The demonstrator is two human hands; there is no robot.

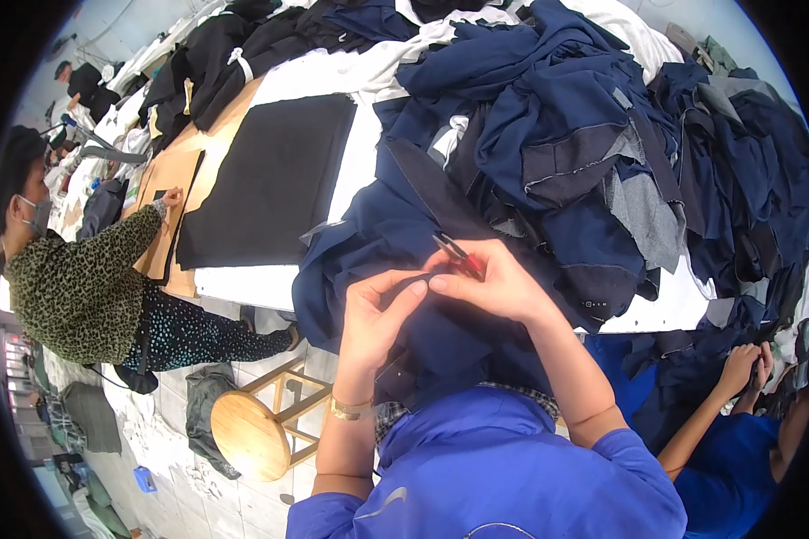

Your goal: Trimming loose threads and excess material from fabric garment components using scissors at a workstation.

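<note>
A navy blue garment [476, 355] hangs over the table's near edge toward my lap. My left hand [377, 314] pinches a fold of its cloth between thumb and fingers. Right beside it, thumb tips almost touching, my right hand [494, 283] pinches the same fold. Small thread snips with red grips [466, 260] are tucked in the right hand, their metal points sticking out up and left. The garment's overall shape is lost in its folds.
A large heap of navy garments [539, 99] with grey linings covers the table ahead and right. Left of it lies a flat stack of black cloth [274, 171]. A wooden stool [252, 436] stands at lower left. People work at left [81, 278] and right [728, 467].
</note>
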